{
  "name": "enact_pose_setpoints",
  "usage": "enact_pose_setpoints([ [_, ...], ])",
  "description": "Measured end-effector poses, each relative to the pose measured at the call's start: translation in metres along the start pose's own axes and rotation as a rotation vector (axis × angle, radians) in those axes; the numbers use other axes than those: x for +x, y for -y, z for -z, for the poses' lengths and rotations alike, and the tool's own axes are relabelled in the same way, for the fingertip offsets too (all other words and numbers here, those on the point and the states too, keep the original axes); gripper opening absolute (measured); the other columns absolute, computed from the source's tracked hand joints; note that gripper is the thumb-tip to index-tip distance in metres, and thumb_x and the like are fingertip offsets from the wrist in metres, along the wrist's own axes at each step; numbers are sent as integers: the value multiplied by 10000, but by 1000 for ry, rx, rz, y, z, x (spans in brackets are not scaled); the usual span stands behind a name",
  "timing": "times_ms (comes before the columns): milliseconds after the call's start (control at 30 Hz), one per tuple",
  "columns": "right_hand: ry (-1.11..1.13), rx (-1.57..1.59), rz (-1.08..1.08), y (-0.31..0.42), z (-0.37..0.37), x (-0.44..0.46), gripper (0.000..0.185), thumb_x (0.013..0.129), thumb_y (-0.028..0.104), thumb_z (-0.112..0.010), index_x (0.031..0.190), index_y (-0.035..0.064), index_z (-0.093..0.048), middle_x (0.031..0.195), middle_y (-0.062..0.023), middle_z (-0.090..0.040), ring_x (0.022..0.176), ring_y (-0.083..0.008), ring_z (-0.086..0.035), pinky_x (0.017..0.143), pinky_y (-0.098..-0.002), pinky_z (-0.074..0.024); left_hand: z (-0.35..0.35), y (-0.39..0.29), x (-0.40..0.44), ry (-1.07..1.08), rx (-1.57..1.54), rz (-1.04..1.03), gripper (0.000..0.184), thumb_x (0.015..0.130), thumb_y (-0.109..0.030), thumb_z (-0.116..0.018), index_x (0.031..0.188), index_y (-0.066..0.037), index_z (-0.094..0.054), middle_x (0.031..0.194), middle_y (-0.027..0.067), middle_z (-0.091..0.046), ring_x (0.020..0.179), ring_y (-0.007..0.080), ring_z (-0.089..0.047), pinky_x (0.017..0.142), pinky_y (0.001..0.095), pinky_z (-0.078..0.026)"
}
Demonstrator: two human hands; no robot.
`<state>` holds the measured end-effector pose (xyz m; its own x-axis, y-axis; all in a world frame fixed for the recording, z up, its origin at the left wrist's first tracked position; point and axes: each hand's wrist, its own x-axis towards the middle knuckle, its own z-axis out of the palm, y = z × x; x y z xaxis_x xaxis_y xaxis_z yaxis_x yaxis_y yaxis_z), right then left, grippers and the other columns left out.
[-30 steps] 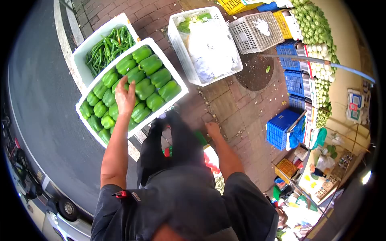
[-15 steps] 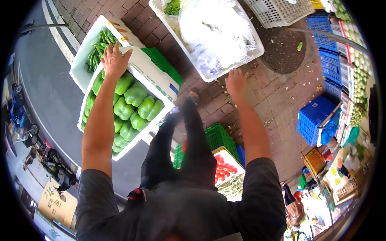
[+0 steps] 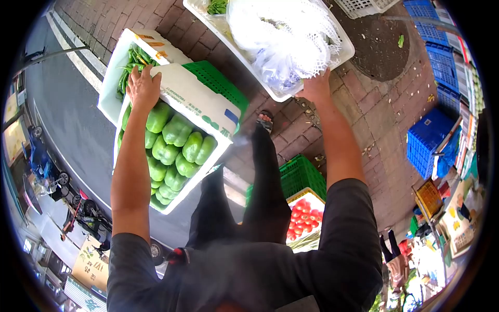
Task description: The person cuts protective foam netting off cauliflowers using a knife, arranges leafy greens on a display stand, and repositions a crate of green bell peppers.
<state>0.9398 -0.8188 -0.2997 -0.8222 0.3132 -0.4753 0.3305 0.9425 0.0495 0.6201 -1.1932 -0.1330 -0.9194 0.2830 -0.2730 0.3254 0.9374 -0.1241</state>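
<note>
My left hand (image 3: pixel 143 89) lies on the upper edge of a white foam box (image 3: pixel 193 99) packed with large green bell peppers (image 3: pixel 178 130). Its fingers are stretched forward and its thumb stands apart. Just beyond the fingertips, long green chili peppers (image 3: pixel 136 60) fill a second foam box (image 3: pixel 110 86). At the near corner of a shallow white tray (image 3: pixel 278 94), my right hand (image 3: pixel 316 87) is closed on the rim, fingertips partly hidden. Clear plastic bags and white netting (image 3: pixel 280 39) cover most of that tray, with some green vegetable (image 3: pixel 217 7) in its far corner.
Below the foam boxes shows a green crate (image 3: pixel 215 78). Tomatoes (image 3: pixel 305 218) sit in a box beside another green crate (image 3: pixel 304 179) near my legs. Blue crates (image 3: pixel 429 140) line the right side. A road with parked motorbikes (image 3: pixel 91 218) runs along the left.
My right hand has moved from just off the tray's corner onto its rim and closed there. My left hand stays on the pepper box, fingers closer together. The view has shifted, and one foot shows more clearly.
</note>
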Motion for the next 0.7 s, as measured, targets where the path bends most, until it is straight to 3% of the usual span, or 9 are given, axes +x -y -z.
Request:
enact_pose_setpoints([
  [67, -54, 35, -19, 6, -2, -4, 841, 641, 598, -784, 1368, 232, -573, 1393, -32, -574, 1326, -304, -460, 1127, -709, -202, -3, 5, 1, -9, 17, -25, 513, 935, -445, -563, 1390, -209, -542, 1557, 163, -325, 1445, 378, -277, 1134, 576, -243],
  [200, 144, -30, -85, 24, 4, -12, 733, 658, 592, -772, 1226, 138, -677, 1254, -70, -660, 1293, -316, -491, 1107, -710, -231, -3, 6, 2, -3, -4, -16, 523, 942, -476, -529, 1398, -218, -536, 1559, 156, -328, 1450, 366, -274, 1128, 589, -234],
  [300, 33, 0, -147, 45, 5, -31, 718, 704, 583, -745, 1253, 128, -660, 1273, -80, -649, 1305, -324, -482, 1105, -716, -228, -4, 6, 3, -9, -27, -4, 540, 946, -502, -513, 1411, -228, -527, 1568, 153, -319, 1461, 358, -259, 1133, 598, -218],
  [433, -114, 11, -255, 69, -24, -50, 668, 779, 571, -704, 1278, 130, -643, 1303, -88, -632, 1316, -337, -472, 1100, -725, -219, 6, 2, -2, -7, -114, 7, 658, 900, -647, -513, 1418, -243, -525, 1590, 141, -293, 1472, 358, -239, 1142, 632, -184],
  [567, 74, -4, -286, 70, -38, -57, 558, 813, 532, -691, 1199, 129, -672, 1231, -85, -668, 1261, -295, -532, 1071, -738, -246, -3, 10, -2, -77, -192, -36, 731, 869, -690, -518, 1424, -216, -532, 1582, 136, -316, 1469, 369, -250, 1144, 659, -151],
  [700, 216, 117, -362, 43, -58, -50, 481, 877, 442, -636, 1207, 93, -652, 1189, -158, -679, 1151, -342, -614, 1017, -628, -377, 5, 8, -2, -79, -158, -32, 727, 866, -673, -532, 1424, -206, -533, 1582, 131, -314, 1470, 368, -247, 1146, 661, -144],
])
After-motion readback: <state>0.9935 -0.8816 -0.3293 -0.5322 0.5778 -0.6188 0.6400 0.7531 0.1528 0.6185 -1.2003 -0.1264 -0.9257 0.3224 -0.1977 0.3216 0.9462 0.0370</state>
